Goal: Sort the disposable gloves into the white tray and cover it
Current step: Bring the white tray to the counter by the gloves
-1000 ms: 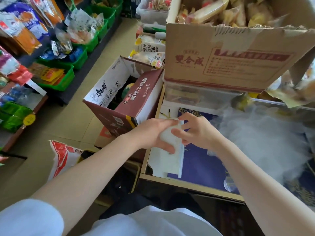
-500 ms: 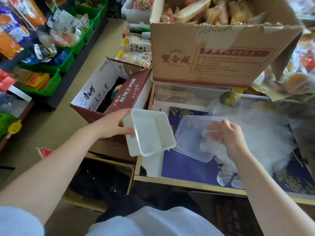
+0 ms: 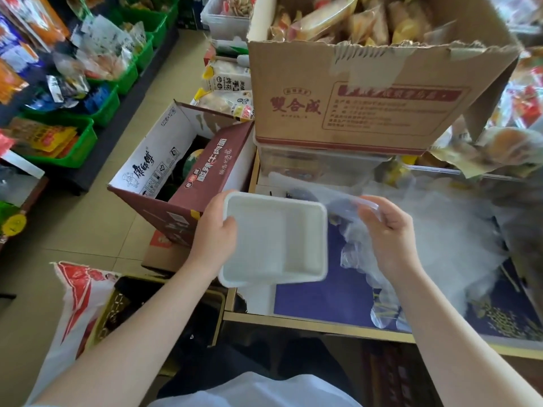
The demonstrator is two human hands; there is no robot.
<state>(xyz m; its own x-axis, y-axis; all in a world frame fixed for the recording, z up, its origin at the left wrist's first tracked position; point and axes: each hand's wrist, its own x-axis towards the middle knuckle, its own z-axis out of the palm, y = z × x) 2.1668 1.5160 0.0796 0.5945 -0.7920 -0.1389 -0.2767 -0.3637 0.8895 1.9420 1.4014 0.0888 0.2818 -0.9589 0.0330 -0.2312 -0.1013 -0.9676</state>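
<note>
While my left hand (image 3: 213, 243) grips the white tray (image 3: 274, 239) by its left rim, thumb hooked over the edge and fingers underneath, the tray hangs just above the near left corner of the counter (image 3: 323, 321), tilted so its open side faces me. It looks like thin moulded plastic or foam, so I judge it very light and a little flexible; the rolled rim is the stiffest part and the sensible place to hold, since squeezing the walls could buckle them.

My right hand (image 3: 390, 233) holds the clear lid (image 3: 349, 205) at its edge, fingers curled round it, just to the right of the tray. That lid seems thin, springy and slick, so a pinch on the rim is best.

Loose gloves (image 3: 458, 245) lie in a hazy, translucent heap on the counter to the right (so filmy that I cannot tell one from another). I expect them to be nearly weightless, limp and clingy, likely to slide or drift; gathering a bunch and pressing it down into the tray should work better than picking single ones.

Inside, the tray is plain white, rectangular with rounded corners, a ridge dividing it into a wider left compartment and a narrower right one. Both show nothing in them.
</note>
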